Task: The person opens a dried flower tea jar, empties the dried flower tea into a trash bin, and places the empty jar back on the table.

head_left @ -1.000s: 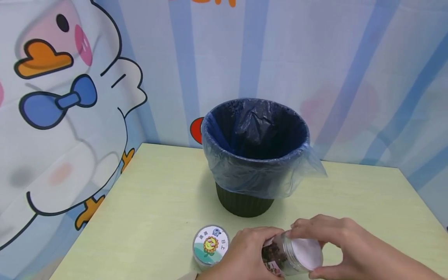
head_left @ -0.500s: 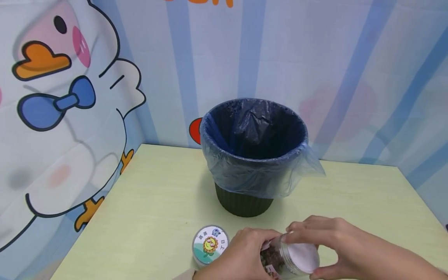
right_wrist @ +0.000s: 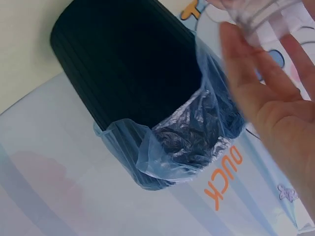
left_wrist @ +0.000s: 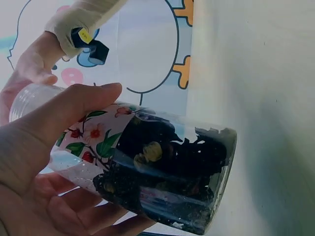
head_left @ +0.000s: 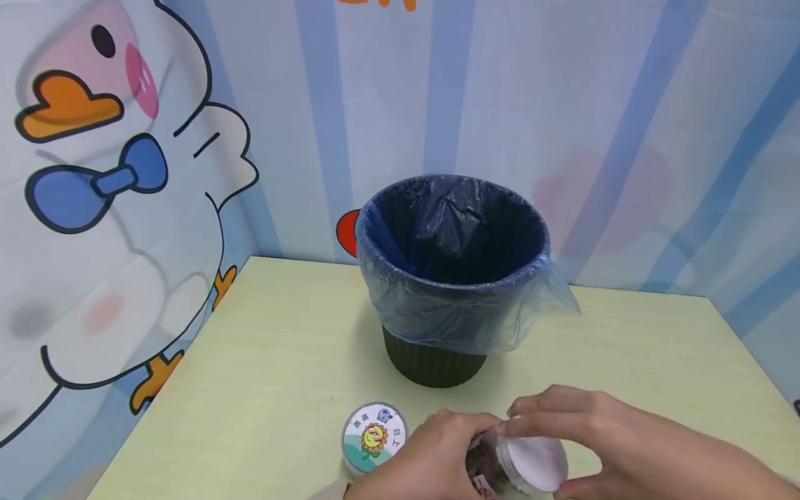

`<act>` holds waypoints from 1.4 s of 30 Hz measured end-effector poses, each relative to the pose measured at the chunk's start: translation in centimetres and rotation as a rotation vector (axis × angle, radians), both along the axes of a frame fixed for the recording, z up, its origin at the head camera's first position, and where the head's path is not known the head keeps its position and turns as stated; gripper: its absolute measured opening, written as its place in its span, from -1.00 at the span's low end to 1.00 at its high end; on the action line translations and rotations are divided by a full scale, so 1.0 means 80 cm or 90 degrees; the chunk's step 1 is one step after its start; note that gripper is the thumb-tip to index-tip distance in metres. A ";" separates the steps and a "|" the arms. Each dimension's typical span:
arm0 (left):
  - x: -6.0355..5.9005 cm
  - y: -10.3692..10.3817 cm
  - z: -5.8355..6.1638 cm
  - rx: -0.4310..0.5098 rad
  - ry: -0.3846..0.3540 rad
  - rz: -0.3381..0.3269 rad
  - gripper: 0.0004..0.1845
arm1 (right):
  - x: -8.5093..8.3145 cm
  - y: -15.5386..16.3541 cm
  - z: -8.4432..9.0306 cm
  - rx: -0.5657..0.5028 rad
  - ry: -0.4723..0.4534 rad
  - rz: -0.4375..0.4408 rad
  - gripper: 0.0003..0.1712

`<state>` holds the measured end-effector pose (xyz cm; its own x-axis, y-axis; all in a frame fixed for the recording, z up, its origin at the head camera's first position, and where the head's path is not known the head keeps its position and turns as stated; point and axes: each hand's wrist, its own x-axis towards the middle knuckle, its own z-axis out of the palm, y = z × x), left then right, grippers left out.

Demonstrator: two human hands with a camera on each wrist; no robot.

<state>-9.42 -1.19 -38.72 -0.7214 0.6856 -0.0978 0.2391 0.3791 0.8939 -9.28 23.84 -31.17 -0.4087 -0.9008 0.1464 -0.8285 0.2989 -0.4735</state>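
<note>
In the head view, at the bottom centre of the frame, the left hand (head_left: 431, 462) wraps its fingers round a clear plastic jar with a floral label and dark contents (head_left: 484, 469), held on its side just above the pale yellow-green worktop (head_left: 262, 361). The right hand (head_left: 600, 434) comes in from the lower right, its fingers curled on the jar's white lid (head_left: 536, 463). Just left of the hands a small round tub with a sunflower sticker on top (head_left: 375, 439) stands on the worktop. Behind, at mid-frame, stands a dark ribbed bin lined with a blue plastic bag (head_left: 453, 278), well apart from the hands. In the left wrist view, the jar (left_wrist: 162, 167) fills the centre, lying tilted, with the left hand's thumb (left_wrist: 74, 110) over the label and the fingers below; the right hand (left_wrist: 29, 69) shows at the upper left. In the right wrist view, the bin (right_wrist: 133, 83) fills the left and centre, and the right hand's fingers (right_wrist: 246, 73) on the right touch the jar's clear threaded neck (right_wrist: 261, 14) at the top edge.
</note>
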 end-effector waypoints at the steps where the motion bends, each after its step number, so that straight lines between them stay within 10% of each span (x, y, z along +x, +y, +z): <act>1: 0.000 0.001 0.000 -0.004 0.011 0.000 -0.38 | 0.000 0.000 0.000 0.004 -0.024 -0.010 -0.32; 7: 0.004 0.007 0.000 -0.067 0.113 0.027 -0.30 | 0.010 -0.007 -0.008 -0.028 -0.109 -0.119 -0.17; 14: 0.009 0.010 0.000 -0.120 0.207 0.077 -0.26 | 0.026 -0.019 -0.022 0.050 -0.070 -0.347 -0.23; 23: 0.014 0.024 0.006 -0.214 0.257 0.105 -0.29 | 0.034 -0.041 -0.025 0.071 0.003 -0.476 -0.35; 32: 0.013 0.023 0.002 -0.219 0.284 0.119 -0.28 | 0.031 -0.028 -0.032 0.034 0.001 -0.423 -0.31; 42: 0.014 0.019 0.004 -0.211 0.360 0.132 -0.35 | 0.017 -0.011 -0.021 -0.039 -0.304 -0.357 -0.35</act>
<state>-8.28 0.32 -38.44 -0.8364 0.5269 0.1510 0.5277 0.6996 0.4818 -7.91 22.93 -32.85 -0.8374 -0.5333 -0.1195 -0.2582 0.5788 -0.7735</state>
